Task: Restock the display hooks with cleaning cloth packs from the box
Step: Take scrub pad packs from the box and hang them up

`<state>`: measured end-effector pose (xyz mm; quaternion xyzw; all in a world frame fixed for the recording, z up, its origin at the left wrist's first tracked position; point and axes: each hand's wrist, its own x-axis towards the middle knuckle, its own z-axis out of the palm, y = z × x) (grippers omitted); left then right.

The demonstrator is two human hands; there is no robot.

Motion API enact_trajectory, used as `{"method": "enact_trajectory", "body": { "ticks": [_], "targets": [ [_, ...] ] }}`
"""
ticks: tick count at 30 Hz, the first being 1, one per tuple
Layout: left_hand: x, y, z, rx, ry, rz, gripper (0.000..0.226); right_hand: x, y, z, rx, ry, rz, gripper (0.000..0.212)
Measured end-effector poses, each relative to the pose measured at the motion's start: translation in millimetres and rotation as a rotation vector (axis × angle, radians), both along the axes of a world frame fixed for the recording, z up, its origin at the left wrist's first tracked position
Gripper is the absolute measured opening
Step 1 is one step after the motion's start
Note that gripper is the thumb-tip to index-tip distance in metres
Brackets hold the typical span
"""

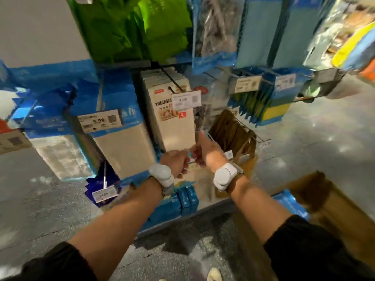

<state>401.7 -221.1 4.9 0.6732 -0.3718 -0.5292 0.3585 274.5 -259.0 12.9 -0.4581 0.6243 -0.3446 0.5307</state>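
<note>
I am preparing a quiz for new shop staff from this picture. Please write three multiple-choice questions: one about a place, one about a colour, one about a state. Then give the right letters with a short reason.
1. Where is the cardboard box?
A. on the floor at lower right
B. on top of the rack
C. in the left hand

2. What colour are the packs hanging at top centre?
A. red
B. green
C. black

3. How are the two hands?
A. hanging at the sides
B. close together in front of the white packs
C. both inside the box

Answers:
1 A: the box stands on the floor beside the right arm.
2 B: the hanging packs there are bright green.
3 B: the left hand and right hand meet low before the white packs; blur hides what they hold.
</note>
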Motion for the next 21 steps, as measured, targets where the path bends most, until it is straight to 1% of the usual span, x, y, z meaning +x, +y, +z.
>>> {"method": "enact_trajectory", "body": {
  "ticks": [1,2,4,5,6,7,9,10,13,14,16,18,19,21],
  "targets": [
    [-22.2,-1.0,-2.2,0.017,-0.010,-0.067,0.041,-27.3,6.0,-3.4,-0.009,-0.014,-0.029,0.080],
    [-24.1,-1.3,-2.4,0.019,-0.024,-0.090,0.040,-35.7,9.7,-3.8,-0.021,0.000,-0.029,0.078],
    [-71.4,-2.1,-8.9,0.017,-0.041,-0.194,0.040,-94.4,22.1,-15.2,-0.024,-0.008,-0.128,0.075],
    [-96.9,-0.5,-12.9,0.026,-0.048,-0.247,0.040,-126.6,28.2,-23.1,0.001,0.027,-0.158,0.078],
    [-98.5,0.5,-15.9,0.030,-0.076,-0.272,0.039,-133.3,30.8,-25.2,0.035,0.091,-0.155,0.080],
    [-127.2,1.2,-22.0,0.020,-0.090,-0.337,0.037,-166.0,36.7,-34.8,0.073,0.098,-0.214,0.078],
    [-178.5,4.3,-32.1,0.007,-0.119,-0.426,0.037,-225.7,46.6,-49.6,0.128,0.038,-0.346,0.070],
    [-178.4,3.9,-33.9,0.013,-0.141,-0.435,0.038,-230.9,48.7,-54.3,0.138,0.026,-0.369,0.068],
    [-254.1,5.7,-52.8,0.034,-0.179,-0.544,0.035,-318.3,73.7,-74.8,0.211,-0.026,-0.474,0.069],
    [-253.4,5.7,-53.8,0.052,-0.202,-0.573,0.034,-324.9,78.2,-81.2,0.237,-0.041,-0.480,0.069],
    [-294.7,6.0,-64.8,0.075,-0.226,-0.654,0.031,-373.9,92.3,-98.5,0.271,-0.054,-0.545,0.067],
    [-331.8,3.9,-81.4,0.093,-0.245,-0.698,0.032,-416.7,103.2,-119.2,0.299,-0.036,-0.590,0.061],
    [-332.7,2.0,-84.6,0.089,-0.267,-0.698,0.034,-419.8,106.9,-121.7,0.313,-0.018,-0.587,0.056],
    [-365.4,-1.3,-109.4,0.110,-0.317,-0.738,0.038,-453.4,119.0,-144.8,0.350,-0.012,-0.629,0.046]
  ]
}}
